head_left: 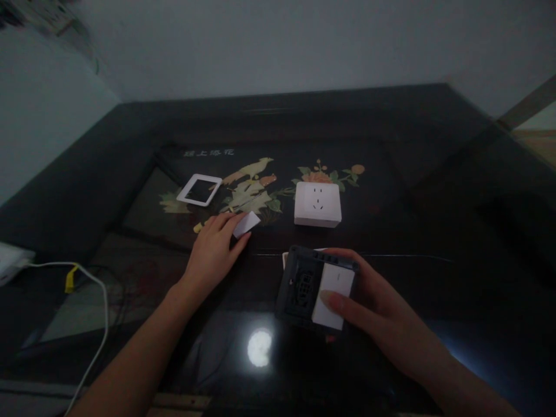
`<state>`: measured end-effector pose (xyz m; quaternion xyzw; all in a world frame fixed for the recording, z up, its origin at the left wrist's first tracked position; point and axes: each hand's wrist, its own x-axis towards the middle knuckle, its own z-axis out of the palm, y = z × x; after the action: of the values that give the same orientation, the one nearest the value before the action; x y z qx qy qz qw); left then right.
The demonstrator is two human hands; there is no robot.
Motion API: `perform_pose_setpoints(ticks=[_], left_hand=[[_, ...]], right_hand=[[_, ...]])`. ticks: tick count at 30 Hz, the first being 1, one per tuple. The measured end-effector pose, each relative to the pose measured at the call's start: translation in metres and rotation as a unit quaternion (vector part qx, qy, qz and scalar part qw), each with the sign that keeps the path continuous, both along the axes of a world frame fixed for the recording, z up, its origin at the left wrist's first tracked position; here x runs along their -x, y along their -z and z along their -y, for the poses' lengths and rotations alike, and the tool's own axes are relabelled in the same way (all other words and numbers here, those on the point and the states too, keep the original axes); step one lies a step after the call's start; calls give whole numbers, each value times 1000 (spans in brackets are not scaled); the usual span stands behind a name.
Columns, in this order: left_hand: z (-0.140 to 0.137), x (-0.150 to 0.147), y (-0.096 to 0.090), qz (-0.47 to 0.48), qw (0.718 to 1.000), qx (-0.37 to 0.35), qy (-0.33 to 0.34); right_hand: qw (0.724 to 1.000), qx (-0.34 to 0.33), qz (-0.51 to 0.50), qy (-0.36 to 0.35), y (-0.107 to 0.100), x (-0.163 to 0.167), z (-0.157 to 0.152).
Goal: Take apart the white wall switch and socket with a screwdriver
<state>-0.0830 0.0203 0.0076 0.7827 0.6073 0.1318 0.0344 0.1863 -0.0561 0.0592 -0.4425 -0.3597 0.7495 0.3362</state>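
**Left hand (215,246) pinches a loose chip (247,225); right hand (384,315) grips a dark base (303,289)**

In the head view, the left hand lies low over the desk (243,119), left of its middle, with the white chip pressed between thumb and fingers. Nearer the desk's front edge and right of the left hand, the right hand has the base clamped, thumb on its white key (343,277), other fingers mostly hidden behind. The key covers the base's right part; the left part shows bare. A white rim peeks out behind the base; whether they touch, I cannot tell.

Farther toward the desk's back edge lie a white frame (191,201), on the side of the left back corner, and a white socket (318,202), right of the middle. Toward the desk's left edge, a white cable (106,313) with a yellow tag (70,279) leads from a white box (11,260).
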Motion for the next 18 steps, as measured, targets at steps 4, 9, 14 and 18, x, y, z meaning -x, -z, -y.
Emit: perform_pose_setpoints(ticks=[4, 9, 14, 18], left_hand=[[-1, -4, 1, 38, 999, 15, -10], [2, -8, -2, 100, 993, 60, 7], [7, -11, -8, 154, 985, 79, 24], [11, -14, -15, 208, 974, 89, 10]], right_hand=[[999, -31, 40, -8, -3, 1, 2], [996, -61, 72, -4, -3, 3, 3], [993, -74, 95, 8, -1, 4, 3], [991, -83, 103, 7, 0, 4, 1]])
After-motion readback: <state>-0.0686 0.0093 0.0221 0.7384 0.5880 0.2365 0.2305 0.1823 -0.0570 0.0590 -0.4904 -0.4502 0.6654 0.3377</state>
